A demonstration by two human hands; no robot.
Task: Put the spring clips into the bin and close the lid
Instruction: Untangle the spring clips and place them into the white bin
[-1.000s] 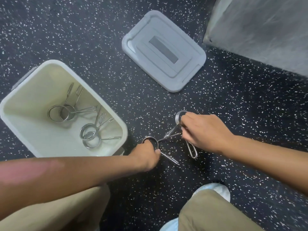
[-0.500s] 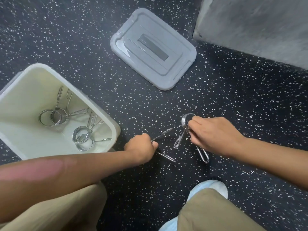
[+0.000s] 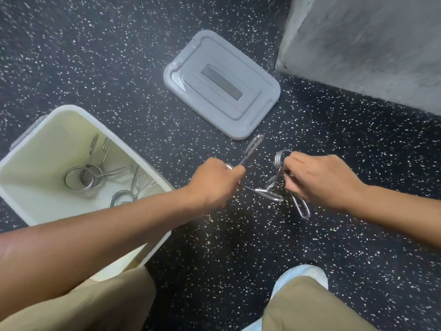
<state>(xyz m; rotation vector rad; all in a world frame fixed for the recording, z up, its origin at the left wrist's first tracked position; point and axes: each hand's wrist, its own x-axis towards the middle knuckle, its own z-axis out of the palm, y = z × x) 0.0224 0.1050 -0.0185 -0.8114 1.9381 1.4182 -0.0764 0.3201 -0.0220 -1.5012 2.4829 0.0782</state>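
My left hand grips a metal spring clip whose two wire handles stick out up-right and down-right above the dark speckled floor. My right hand grips a second spring clip by its coil, with one handle hanging down to its lower right. The two clips' handles cross between my hands. The open white bin stands at the left with several spring clips lying inside. The grey lid lies flat on the floor beyond my hands.
A grey concrete block or wall base fills the upper right corner. My knees in tan trousers and a light shoe are at the bottom. My left forearm crosses over the bin's near corner.
Both hands have lifted their spring clips off the floor. The left hand's clip now points up toward the lid. The view has shifted slightly.
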